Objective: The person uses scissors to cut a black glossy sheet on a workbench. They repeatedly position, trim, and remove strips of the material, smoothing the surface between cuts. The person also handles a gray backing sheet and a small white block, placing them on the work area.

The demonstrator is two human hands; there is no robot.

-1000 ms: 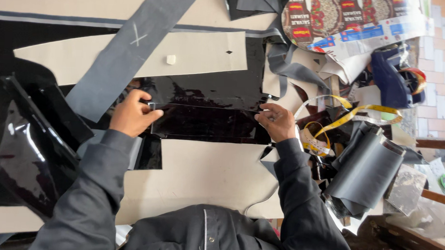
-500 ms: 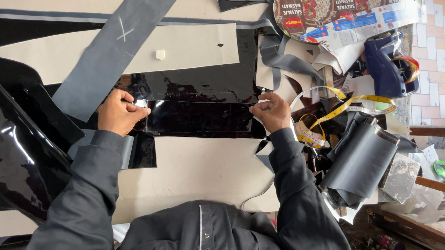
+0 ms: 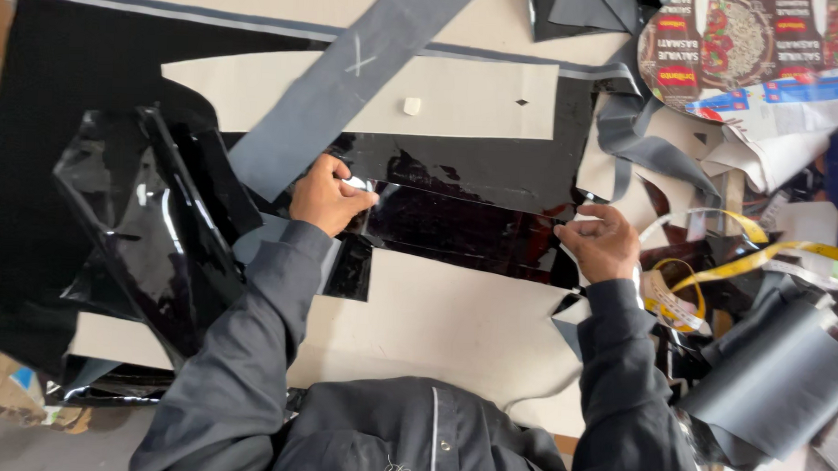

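The shiny black strip (image 3: 456, 229) lies flat across the middle of the table, on top of a big cream sheet (image 3: 444, 325). The left hand (image 3: 327, 195) pinches the strip's left end, with the fingers curled tight around the edge. The right hand (image 3: 604, 242) pinches the right end the same way, fingers bent and closed on it. The strip is pulled straight between the two hands. Both arms wear dark grey sleeves.

Just above the left hand, a long grey strip (image 3: 350, 84) with a chalk cross on it slants up toward the top. Under it lies a pale paper shape (image 3: 479, 103) with a small white lump (image 3: 411, 106) on it. To the left of the left arm sits a crumpled pile of shiny black sheet (image 3: 150, 226). Near the right hand, a yellow tape measure (image 3: 753, 256) curls over scraps. A dark grey roll (image 3: 776, 378) lies at the right, below the tape. A printed bag (image 3: 751, 47) lies in the top right corner.
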